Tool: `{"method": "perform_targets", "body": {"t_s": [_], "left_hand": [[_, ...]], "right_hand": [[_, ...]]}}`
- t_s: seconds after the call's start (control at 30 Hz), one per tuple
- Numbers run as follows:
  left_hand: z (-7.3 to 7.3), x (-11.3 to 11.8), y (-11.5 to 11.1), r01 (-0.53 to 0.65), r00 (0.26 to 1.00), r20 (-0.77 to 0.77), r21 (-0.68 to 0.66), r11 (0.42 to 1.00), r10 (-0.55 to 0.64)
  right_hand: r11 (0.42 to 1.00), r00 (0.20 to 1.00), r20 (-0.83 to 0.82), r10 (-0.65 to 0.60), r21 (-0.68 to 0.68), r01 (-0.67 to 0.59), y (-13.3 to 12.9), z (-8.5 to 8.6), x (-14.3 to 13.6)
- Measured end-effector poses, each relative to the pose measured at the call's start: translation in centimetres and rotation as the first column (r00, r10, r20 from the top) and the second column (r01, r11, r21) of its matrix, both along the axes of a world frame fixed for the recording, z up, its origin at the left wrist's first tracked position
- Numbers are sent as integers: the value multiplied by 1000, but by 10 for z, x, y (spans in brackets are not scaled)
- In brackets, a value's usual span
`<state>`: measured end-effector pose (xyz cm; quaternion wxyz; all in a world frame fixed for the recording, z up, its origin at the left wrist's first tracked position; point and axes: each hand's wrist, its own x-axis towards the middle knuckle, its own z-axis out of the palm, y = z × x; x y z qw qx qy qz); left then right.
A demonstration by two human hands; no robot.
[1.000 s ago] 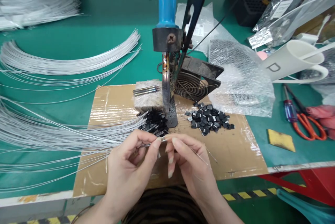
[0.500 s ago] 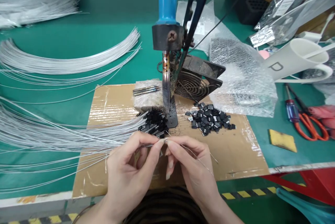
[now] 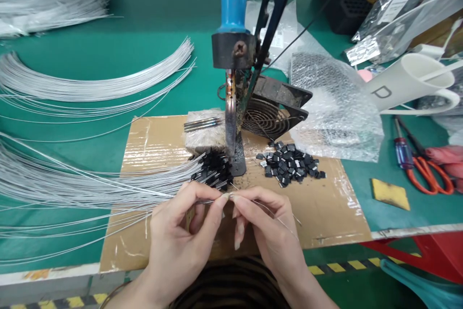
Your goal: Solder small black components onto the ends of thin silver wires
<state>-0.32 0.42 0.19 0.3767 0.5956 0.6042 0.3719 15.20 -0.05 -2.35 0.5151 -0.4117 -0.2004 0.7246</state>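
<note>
My left hand is closed, thumb and index finger pinching a thin grey wire at the middle front of the cardboard. My right hand pinches the wire too, its fingertips almost against the left ones. Thin wire strands pass through the right hand and stick out to its right. What lies exactly between the fingertips is too small to make out. Just beyond my hands hangs a soldering iron, tip downward, on a stand. Left of it, a bundle of grey wires ends in black connectors.
Loose black connector pieces form a pile to the right. Behind stand a small fan and a wrapped block carrying metal rods. More wires lie back left. A mug, orange-handled scissors and a yellow sponge are on the right.
Both hands have shifted very slightly to the right and down, still pinching at the same spot. My right hand's lower fingers have moved a little. The things on the table look unchanged.
</note>
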Motion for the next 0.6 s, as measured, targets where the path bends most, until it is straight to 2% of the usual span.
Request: {"method": "perform_targets", "body": {"t_s": [0.1, 0.2, 0.4, 0.6], "left_hand": [[-1, -5, 1, 80, 996, -39, 55, 995, -78], [-1, -7, 1, 112, 992, -58, 67, 991, -108], [-2, -6, 2, 109, 992, -64, 75, 991, -104], [-6, -1, 1, 42, 997, -66, 84, 996, -36]], "right_hand": [[999, 998, -40, 42, -26, -43, 3, -1, 5], [995, 996, -30, 86, -50, -88, 5, -2, 9], [993, 995, -45, 90, -74, -93, 8, -1, 10], [997, 994, -92, 53, -49, -58, 7, 0, 7]]}}
